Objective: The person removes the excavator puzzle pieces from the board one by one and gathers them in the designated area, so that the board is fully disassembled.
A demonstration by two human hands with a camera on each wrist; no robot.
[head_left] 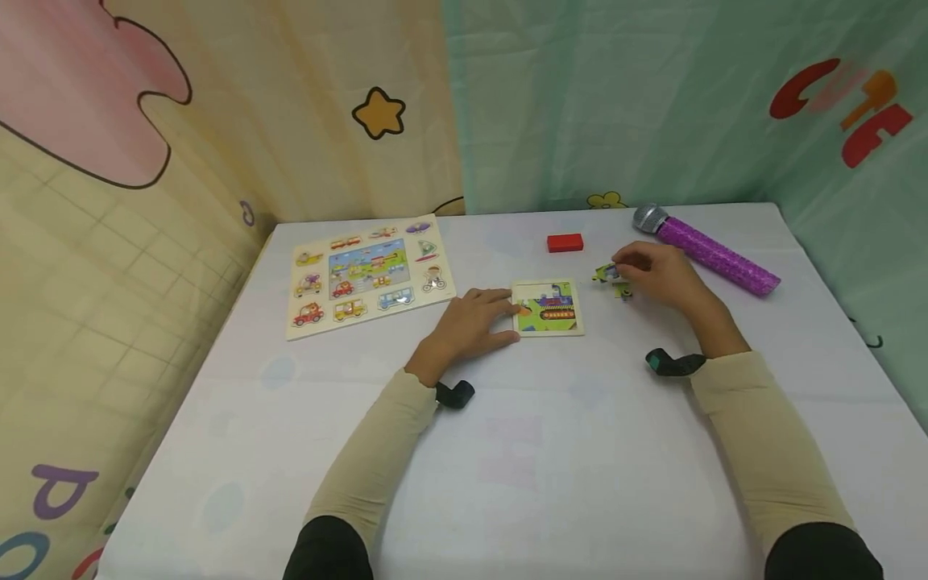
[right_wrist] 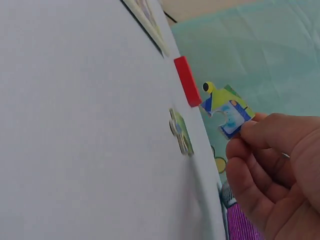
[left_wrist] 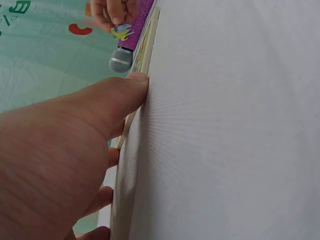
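Note:
Between thumb and fingers, my right hand [head_left: 656, 274] pinches a jigsaw piece [right_wrist: 227, 111] with green, yellow and blue printing. A second jigsaw piece [right_wrist: 180, 132] lies on the table just under it. My left hand [head_left: 474, 322] lies at the left edge of a small square puzzle board [head_left: 547, 331], its fingers fairly straight and spread. In the left wrist view the left thumb [left_wrist: 135, 85] touches the board's edge. Pieces printed with a purple and orange vehicle [head_left: 557, 308] fill part of the board.
A large peg puzzle board [head_left: 370, 310] with vehicle pictures lies on the left of the white table [head_left: 580, 467]. A red block [head_left: 565, 242] sits behind the small board. A purple glittery microphone [head_left: 718, 254] lies beyond my right hand. Printed curtains [head_left: 507, 105] hang behind.

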